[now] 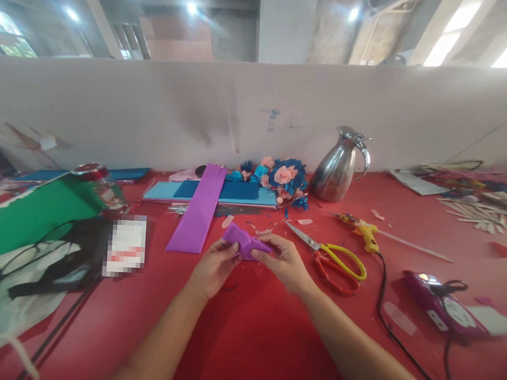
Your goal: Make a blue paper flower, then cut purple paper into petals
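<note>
Between my two hands is a small piece of purple crepe paper (245,244), folded or creased in the middle. My left hand (219,262) pinches its left part between thumb and fingers. At its right end, my right hand (282,261) grips a narrower, folded part. Both hands are just above the red table. Behind them a long purple paper strip (198,212) lies slanted across light blue paper (162,191) and dark blue paper (245,191). Scissors (323,256) with yellow and red handles lie open to the right of my right hand.
Behind the hands sits a bunch of blue and pink paper flowers (286,177), beside a steel jug (335,169). To the right are a yellow glue gun (365,234) and a purple power strip (446,311) with black cords. A glass jar (106,191) and black cloth (75,254) lie left.
</note>
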Demonstrator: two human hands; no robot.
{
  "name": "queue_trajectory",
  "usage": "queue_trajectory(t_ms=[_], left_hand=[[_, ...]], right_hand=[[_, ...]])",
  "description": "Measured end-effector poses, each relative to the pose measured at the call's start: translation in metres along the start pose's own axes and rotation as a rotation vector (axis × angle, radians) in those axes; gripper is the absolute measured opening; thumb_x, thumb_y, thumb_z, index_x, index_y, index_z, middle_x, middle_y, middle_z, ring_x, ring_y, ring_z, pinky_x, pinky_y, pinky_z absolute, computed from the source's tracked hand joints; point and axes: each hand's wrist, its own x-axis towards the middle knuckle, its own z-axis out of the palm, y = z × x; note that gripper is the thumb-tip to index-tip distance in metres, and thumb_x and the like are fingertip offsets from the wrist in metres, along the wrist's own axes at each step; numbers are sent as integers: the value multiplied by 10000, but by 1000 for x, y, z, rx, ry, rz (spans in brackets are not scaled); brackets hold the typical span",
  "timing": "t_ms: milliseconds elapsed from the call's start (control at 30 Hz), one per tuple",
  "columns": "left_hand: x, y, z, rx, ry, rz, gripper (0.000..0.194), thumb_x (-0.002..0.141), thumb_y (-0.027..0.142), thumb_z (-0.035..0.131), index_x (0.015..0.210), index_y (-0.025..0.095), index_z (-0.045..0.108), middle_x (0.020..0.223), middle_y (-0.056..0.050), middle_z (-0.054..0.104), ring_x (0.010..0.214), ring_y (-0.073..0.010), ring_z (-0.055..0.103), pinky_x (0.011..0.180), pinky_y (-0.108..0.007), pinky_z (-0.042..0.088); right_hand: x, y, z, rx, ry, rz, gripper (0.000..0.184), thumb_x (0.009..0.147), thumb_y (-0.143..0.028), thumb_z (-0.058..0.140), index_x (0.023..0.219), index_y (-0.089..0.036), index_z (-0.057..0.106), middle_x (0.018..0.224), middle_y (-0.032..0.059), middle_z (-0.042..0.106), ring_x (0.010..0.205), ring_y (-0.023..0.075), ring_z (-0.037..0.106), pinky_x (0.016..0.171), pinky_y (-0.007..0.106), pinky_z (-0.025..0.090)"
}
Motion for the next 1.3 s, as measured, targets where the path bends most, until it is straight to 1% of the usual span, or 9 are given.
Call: queue_trajectory(t_ms=[133,267,433,533,733,833,1000,1133,1300], left_hand=[[-4,0,3,-85,-37,-112,131,644,238,774,715,194,673,747,4,682,702,-133,603,710,-294,486],[-9,0,5,-109,-144,-230,184,650,271,741,802,179,693,812,-32,687,751,-159,608,734,-315,489],[-12,1,7,-80,-234,-284,279,681,301,658,911,151,700,928,-95,686,866,-225,617,813,-367,475],[-13,-1,7,-49,-277,-304,264,701,294,614,910,151,689,906,-95,683,873,-230,618,843,-377,462],[-11,-4,6,-24,-276,-337,179,727,256,601,862,176,688,856,-78,688,820,-216,621,802,-371,475],[-11,-4,8,82,-229,-227,217,766,320,611,929,200,689,903,-71,693,872,-227,623,806,-368,475],[-15,2,16,326,-139,193,305,766,356,669,1043,229,690,1081,-61,692,1048,-234,595,915,-342,442],[-20,7,23,523,-130,244,340,704,257,723,1042,213,714,1066,-61,712,1040,-256,610,954,-378,436],[-18,8,22,601,-116,251,328,730,202,676,1056,216,715,1039,-43,726,990,-241,636,933,-376,464]], right_hand=[[-3,-4,4,-61,16,-69,111,765,-292,681,823,-199,660,827,24,678,789,170,619,753,290,486],[-4,-8,4,-111,0,-194,80,765,-286,703,796,-219,671,875,32,653,874,181,608,833,322,476],[-5,-10,3,-130,-28,-248,127,709,-310,768,766,-236,683,1167,67,566,1100,226,553,944,393,444],[-6,-12,2,-174,-45,-272,104,714,-290,769,763,-242,691,1291,63,520,1178,246,509,990,428,406],[-7,-14,3,-138,-64,-280,68,751,-270,732,809,-246,704,980,50,652,1016,217,593,900,381,472],[-7,-14,4,-164,2,-261,65,758,-276,720,815,-245,717,945,49,639,956,207,602,868,366,490],[-5,-8,5,-241,100,-276,92,793,-239,681,873,-260,719,956,44,613,932,186,594,856,340,488],[-5,-4,4,-311,105,-290,107,806,-223,645,889,-257,703,978,50,570,926,186,572,839,336,492],[-6,-4,3,-403,107,-331,181,788,-170,600,925,-257,681,1044,64,523,965,211,530,856,380,480]])
